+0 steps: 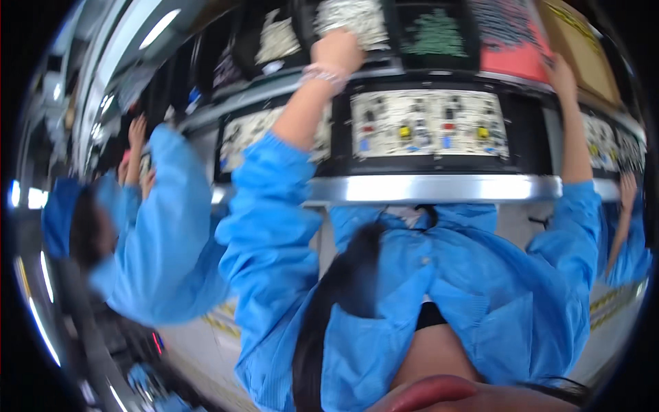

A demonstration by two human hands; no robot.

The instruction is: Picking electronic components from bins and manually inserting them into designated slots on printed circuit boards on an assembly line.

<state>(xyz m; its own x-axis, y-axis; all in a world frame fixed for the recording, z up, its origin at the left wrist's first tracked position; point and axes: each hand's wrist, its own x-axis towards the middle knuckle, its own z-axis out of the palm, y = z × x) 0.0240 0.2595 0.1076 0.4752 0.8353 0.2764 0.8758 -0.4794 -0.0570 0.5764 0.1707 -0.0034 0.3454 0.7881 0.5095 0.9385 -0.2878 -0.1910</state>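
My left hand (338,51), a beaded bracelet at its wrist, reaches over a bin of small white parts (364,20). Its fingers are curled down at the near edge of the pile; whatever they pinch is hidden. At the right, my right hand (563,77) is by the edge of a red bin (511,63) that holds many small dark grey parts (506,24). Blur hides how its fingers lie. Between my forearms, a black carrier (528,130) holds two cream circuit boards (430,125) side by side, fitted with yellow, red, blue and black components.
A metal rail (439,187) runs along the near edge. Bins of green parts (436,33) and pale parts (278,40) stand behind, with a cardboard box (583,51) at far right. More boards (598,141) sit farther along. A co-worker in blue (161,233) works at left, another at right.
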